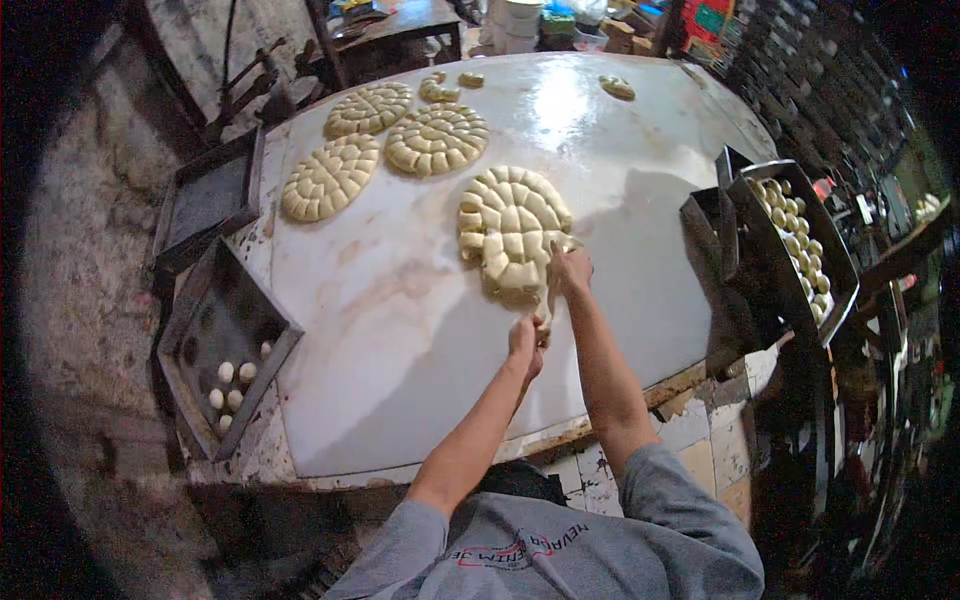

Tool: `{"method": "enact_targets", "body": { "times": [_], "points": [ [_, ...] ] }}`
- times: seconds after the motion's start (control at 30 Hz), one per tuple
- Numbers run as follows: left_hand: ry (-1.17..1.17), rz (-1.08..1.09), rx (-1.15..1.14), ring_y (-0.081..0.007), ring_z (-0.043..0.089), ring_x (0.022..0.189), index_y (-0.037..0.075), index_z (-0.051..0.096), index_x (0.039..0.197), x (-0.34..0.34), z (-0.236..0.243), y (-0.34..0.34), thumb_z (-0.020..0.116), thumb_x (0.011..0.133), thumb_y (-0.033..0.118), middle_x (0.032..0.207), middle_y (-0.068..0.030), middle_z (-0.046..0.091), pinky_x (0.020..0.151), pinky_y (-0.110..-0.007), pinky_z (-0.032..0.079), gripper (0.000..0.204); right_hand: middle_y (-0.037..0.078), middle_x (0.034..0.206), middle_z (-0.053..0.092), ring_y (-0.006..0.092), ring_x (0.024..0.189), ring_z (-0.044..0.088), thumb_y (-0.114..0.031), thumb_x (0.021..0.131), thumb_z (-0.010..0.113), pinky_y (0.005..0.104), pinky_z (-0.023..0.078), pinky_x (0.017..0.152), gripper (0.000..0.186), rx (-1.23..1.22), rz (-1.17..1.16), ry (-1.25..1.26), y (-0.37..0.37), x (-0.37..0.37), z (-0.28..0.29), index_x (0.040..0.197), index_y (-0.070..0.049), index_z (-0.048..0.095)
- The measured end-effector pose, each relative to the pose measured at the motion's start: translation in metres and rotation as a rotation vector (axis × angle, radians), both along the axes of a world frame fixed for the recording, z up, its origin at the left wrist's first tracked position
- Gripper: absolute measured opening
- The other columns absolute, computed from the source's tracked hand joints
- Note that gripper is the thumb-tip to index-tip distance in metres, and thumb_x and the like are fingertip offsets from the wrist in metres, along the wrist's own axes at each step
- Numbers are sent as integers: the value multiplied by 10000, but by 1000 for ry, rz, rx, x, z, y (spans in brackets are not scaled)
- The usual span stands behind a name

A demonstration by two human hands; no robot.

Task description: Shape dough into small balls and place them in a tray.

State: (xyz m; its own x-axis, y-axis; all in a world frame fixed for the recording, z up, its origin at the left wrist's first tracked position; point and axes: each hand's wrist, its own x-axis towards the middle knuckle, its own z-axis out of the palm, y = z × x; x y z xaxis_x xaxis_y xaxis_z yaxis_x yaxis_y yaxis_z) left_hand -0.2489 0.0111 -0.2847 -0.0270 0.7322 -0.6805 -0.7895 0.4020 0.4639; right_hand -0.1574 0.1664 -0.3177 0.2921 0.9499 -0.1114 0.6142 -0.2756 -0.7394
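Observation:
A round slab of pale dough (pixel 512 215), scored into many pieces, lies on the marble-topped table in front of me. From its near right edge a strip of dough (pixel 545 300) stretches toward me. My left hand (pixel 527 343) is closed round the near end of that strip, just below the slab. Higher up, my right hand (pixel 572 268) is closed on dough at the slab's right edge; its fingertips are partly hidden. Three more scored dough rounds (pixel 437 138) rest at the far left of the table.
Small dough scraps (pixel 617 88) lie near the table's far edge. To the left are a dark tray (pixel 205 195) and another tray (pixel 262 322) with several dough balls (pixel 235 400). On the right, a metal tray (pixel 842 268) holds many dough balls (pixel 795 235). A small table (pixel 398 22) stands beyond.

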Motion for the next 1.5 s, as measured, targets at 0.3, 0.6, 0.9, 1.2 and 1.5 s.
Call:
{"method": "enact_targets", "body": {
  "times": [0.3,0.6,0.9,1.2,1.5],
  "points": [
    [529,-386,273,-104,565,558,26,588,1053,-88,-8,-80,527,836,179,777,-51,599,520,-254,496,272,105,889,528,195,778,508,-175,717,659,322,445,696,395,146,-119,315,-113,-10,10,988,28,455],
    [1160,-369,780,-165,594,642,-22,598,960,-200,-46,-212,524,784,104,793,-78,608,559,-273,493,229,145,810,528,223,744,519,-208,793,629,339,440,689,328,409,-91,136,-292,-71,10,945,16,443],
    [1939,-335,621,-242,532,780,51,567,748,-336,12,-259,596,760,220,775,-98,564,746,-362,432,172,127,956,510,289,939,475,-335,774,626,421,381,822,375,387,454,-685,-271,-63,8,991,-58,497],
    [1900,-383,378,-316,517,841,44,574,777,-219,27,-201,593,793,226,876,-128,569,764,-405,414,184,138,939,541,324,903,479,-189,754,612,430,376,817,229,633,296,-567,-229,-96,-32,910,-30,558],
    [2138,-191,335,-309,481,763,42,509,722,-314,-26,-207,673,665,141,772,-121,493,661,-432,370,200,114,985,500,297,921,442,-149,698,591,423,369,805,258,535,520,-540,-217,-28,30,937,-63,546]
  ]
}}
